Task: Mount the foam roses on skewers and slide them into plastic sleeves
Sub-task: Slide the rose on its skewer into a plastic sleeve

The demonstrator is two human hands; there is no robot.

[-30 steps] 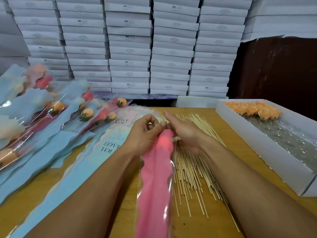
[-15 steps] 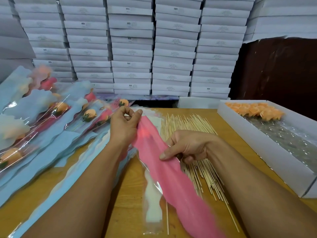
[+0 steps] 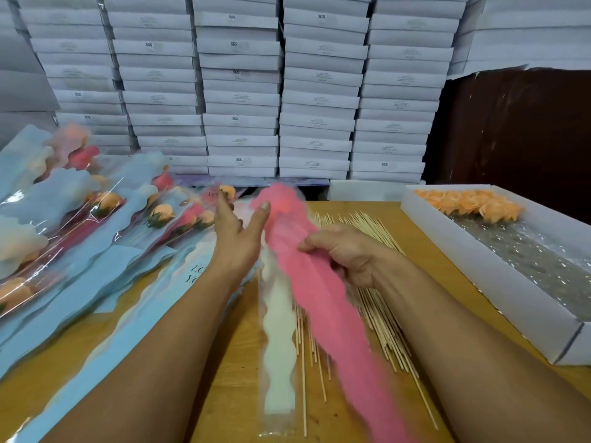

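A long pink plastic sleeve [image 3: 323, 302] slants over the wooden table, blurred at its lower end. My right hand [image 3: 348, 254] grips it at mid-length with curled fingers. My left hand [image 3: 235, 238] is spread with straight fingers, its thumb touching the sleeve's top edge. A cream-white sleeve [image 3: 278, 346] lies flat on the table beside the pink one. Several bare wooden skewers [image 3: 380, 318] lie in a loose pile under my right hand. Orange foam roses [image 3: 470, 203] sit at the far end of a white box at the right.
Finished roses in blue sleeves [image 3: 64, 219] are piled at the left, with flat blue sleeves [image 3: 128, 314] beside them. The white box [image 3: 479, 270] has bubble wrap inside. Stacked white cartons [image 3: 240, 91] form a wall behind the table.
My left hand has let go of the pink sleeve's top and spread its fingers. The pink sleeve has swung further right, and the cream-white sleeve shows fully beside it.
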